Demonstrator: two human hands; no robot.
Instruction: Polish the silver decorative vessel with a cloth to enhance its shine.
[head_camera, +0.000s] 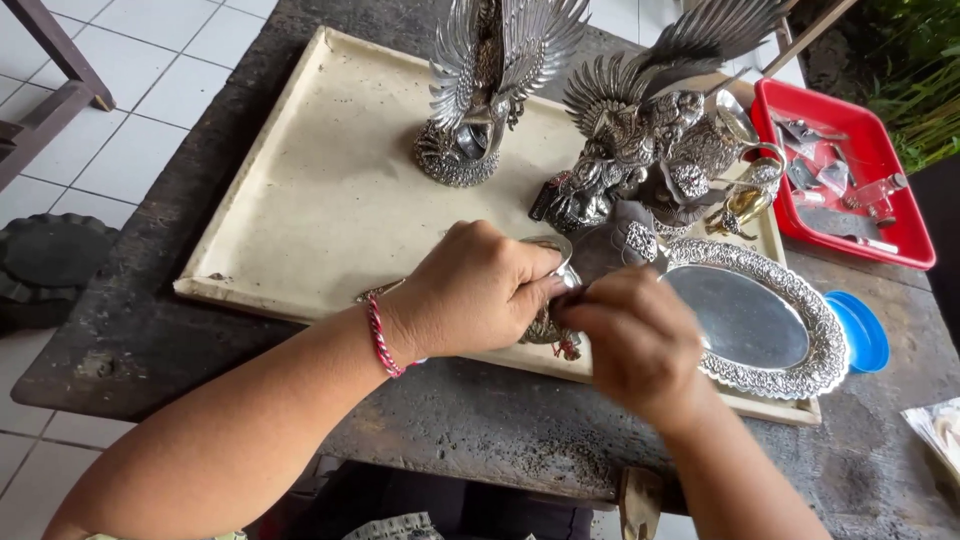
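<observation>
Surface (480, 440): a dark, weathered stone slab over a white tiled floor (150, 90), dusted with grit along its near edge.
Board (320, 190): a large cream board lies on the slab and carries the metalwork.
Winged figures: two silver bird statues with raised wings stand at the far side of the board, one (480, 90) left of centre, the other (650, 120) to its right among smaller ornate pieces.
Red tray (905, 225): sits at the slab's far right corner, holding scraps of metal and small tools.
Oval tray (750, 315): an embossed silver dish with a plain mirror centre lies on the board's right end, just beside the right hand.
Blue lid (862, 332): a round plastic disc, partly tucked under the oval tray's rim.
Left hand (475, 290): wearing a red and white cord at the wrist, closed around a small silver ornament (553, 255) at the board's near edge.
Right hand (635, 335): fingers pinched together against the same ornament, touching the left; what it pinches cannot be made out.
</observation>
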